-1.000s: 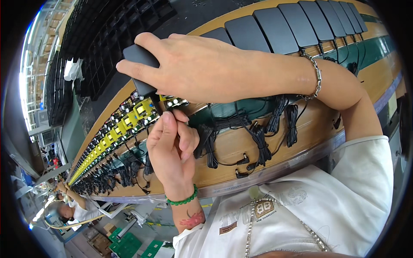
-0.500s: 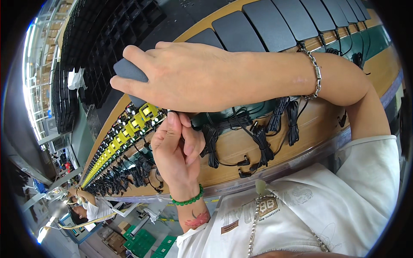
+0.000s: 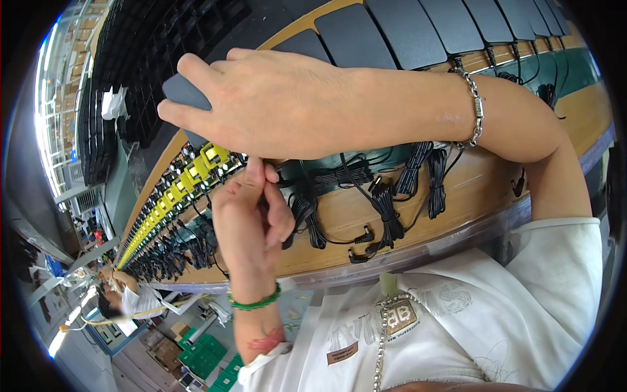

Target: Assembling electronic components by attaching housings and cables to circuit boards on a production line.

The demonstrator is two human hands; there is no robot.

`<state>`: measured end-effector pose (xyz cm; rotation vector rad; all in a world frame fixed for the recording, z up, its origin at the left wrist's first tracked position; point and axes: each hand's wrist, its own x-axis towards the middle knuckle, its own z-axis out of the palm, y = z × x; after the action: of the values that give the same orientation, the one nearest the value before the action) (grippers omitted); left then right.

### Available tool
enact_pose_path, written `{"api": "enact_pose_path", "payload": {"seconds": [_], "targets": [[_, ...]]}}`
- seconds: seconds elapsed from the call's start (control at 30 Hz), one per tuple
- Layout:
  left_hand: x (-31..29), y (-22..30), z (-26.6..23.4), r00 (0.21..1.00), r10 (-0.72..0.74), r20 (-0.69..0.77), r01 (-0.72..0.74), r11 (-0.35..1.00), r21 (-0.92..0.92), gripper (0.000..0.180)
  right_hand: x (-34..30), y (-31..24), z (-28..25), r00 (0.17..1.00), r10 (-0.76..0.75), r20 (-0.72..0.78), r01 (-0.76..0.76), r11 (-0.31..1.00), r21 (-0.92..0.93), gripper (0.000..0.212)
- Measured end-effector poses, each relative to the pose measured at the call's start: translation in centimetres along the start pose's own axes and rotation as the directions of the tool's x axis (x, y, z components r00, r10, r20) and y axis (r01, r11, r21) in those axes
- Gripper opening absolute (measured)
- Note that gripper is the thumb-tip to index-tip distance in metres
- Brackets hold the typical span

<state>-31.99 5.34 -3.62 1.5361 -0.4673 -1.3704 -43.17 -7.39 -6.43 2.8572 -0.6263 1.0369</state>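
While between fingers (image 3: 197, 73), black case (image 3: 186, 95) near bare bench edge (image 3: 294, 26)

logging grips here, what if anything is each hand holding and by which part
The right hand holds a dark case, fingers across its visible face. The left hand is pinched closed, but whether it holds anything can't be told.

Grey floor (image 3: 136, 364); bright light (image 3: 44, 124) (far left)
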Motion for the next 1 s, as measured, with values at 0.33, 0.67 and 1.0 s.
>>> {"api": "enact_pose_path", "payload": {"seconds": [0.33,0.67,1.0], "targets": [[-0.5,0.4,0.4,0.995,-0.087,-0.057,0.088,0.996,0.027,0.033,0.7,0.4,0.3,0.996,-0.064,-0.060,0.067,0.996,0.053,0.042],[-0.9,-1.4,-0.3,0.999,-0.002,-0.036,-0.005,0.983,-0.184,0.032,1.2,0.2,-3.8,0.987,-0.088,0.134,0.058,0.976,0.210,0.046],[-0.3,-2.2,-1.2,0.988,0.023,0.151,0.025,0.952,-0.305,0.030,0.6,0.6,-3.6,0.949,-0.108,0.297,0.085,0.992,0.088,0.064]]}}
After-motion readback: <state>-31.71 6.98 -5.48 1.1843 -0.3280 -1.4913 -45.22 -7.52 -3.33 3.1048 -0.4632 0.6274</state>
